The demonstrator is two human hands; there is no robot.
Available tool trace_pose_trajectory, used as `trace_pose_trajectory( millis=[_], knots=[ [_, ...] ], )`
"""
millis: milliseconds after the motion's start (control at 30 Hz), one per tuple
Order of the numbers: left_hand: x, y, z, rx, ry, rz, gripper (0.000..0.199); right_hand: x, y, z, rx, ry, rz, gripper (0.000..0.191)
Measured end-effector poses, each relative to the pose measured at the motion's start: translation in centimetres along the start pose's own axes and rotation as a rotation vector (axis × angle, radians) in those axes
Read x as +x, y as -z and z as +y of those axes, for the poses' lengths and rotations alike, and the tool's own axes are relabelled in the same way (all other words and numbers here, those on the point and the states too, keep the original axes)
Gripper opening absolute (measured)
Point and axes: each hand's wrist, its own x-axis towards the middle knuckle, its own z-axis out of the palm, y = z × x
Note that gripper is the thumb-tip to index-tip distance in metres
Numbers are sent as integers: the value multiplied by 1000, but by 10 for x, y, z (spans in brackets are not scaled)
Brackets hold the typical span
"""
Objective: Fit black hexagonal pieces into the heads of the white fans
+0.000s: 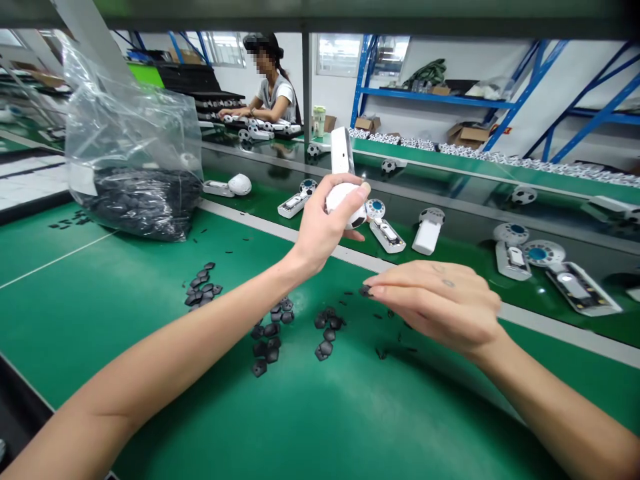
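Slumping at far left, a clear plastic bag (133, 127) of black patches sits on the green bench mat (100, 320), small heaps of loose black patches (267, 340) to its right; the left hand (323, 223) holds a white ball-shaped housing (343, 203) up above the mat, fingers (350, 183) clenched around it; the right hand (435, 307) grasps one black patch (366, 290) between its fingertips (383, 288), white fixtures (510, 260) beyond

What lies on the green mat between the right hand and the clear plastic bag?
In the head view, scattered heaps of black pentagonal pieces lie there, with the left forearm passing above them.
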Motion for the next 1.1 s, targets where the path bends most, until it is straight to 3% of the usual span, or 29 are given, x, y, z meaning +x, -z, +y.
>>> trace_pose_trajectory(
  millis=[67, 167, 233, 333, 467, 633, 700, 767, 833, 933, 1100],
  knots=[
    [-1, 1, 0, 27, -58, -13, 33, 5, 11, -7, -57, 27, -20, 20],
    [-4, 1, 2, 23, -102, -61, 55, 10, 24, -12, -74, 45, -62, 19],
    [-6, 1, 5, -9, -84, -101, 70, 11, 25, -11, -75, 69, -53, 20],
    [-10, 0, 7, -33, -36, -136, 75, 13, 21, -6, -43, 44, 14, 22],
    [-9, 2, 4, -32, -4, -156, 81, 21, 20, -3, 77, -234, 96, 27],
    [-5, 4, 1, 40, -116, -292, 112, 30, 33, 5, 335, -648, 215, 21],
    [-4, 3, 2, 107, -156, -344, 103, 31, 38, 9, 450, -784, 209, 16],
    [-6, 1, 5, 176, -188, -371, 80, 32, 41, 12, 578, -898, 187, 8],
    [-8, -1, 7, 219, -201, -391, 65, 32, 42, 14, 699, -1002, 181, 14],
    [-12, -3, 9, 272, -206, -413, 64, 32, 44, 17, 805, -1132, 194, 33],
    [-15, -2, 9, 288, -141, -496, 63, 32, 47, 22, 850, -1241, 141, 43]
  ],
)
